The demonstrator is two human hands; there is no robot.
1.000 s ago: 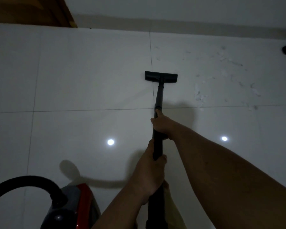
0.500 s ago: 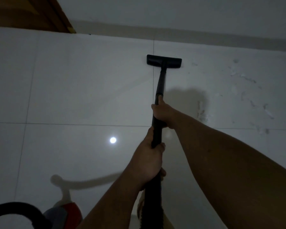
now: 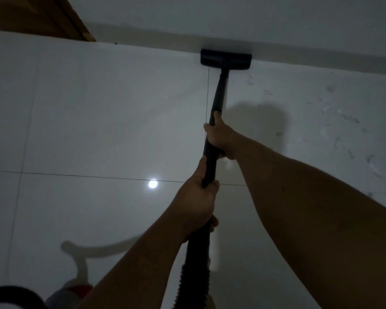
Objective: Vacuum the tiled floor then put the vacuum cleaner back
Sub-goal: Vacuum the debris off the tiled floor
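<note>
At the far left, a brown wooden panel (image 3: 38,16) meets the edge of the tiled floor (image 3: 98,112), which is pale, glossy and dimly lit. In the near left corner a curve of black hose (image 3: 11,294) shows, and just right of it a blurred grey and red part of the vacuum cleaner body (image 3: 69,294) sits on the floor. A curved shadow lies on the tiles beyond it. Further right, a small round light reflection (image 3: 153,184) shines on a grout line.

Near the middle, the left hand (image 3: 197,204) is clenched around the black vacuum tube (image 3: 211,161), low on the tube where it meets the ribbed hose running down toward the bottom edge. The right hand (image 3: 221,138) grasps the same tube farther up, fingers wrapped around it, thumb lying along the top. Both forearms reach in from the near right.

The tube runs away from the person to the flat black floor head (image 3: 226,59), which rests on the tiles with its far edge against the grey baseboard (image 3: 321,56) of the far wall.

To the right of the tube, 1 patch of scattered pale debris (image 3: 341,121) lies on the tiles, spread toward the right edge and apart from the floor head.
</note>
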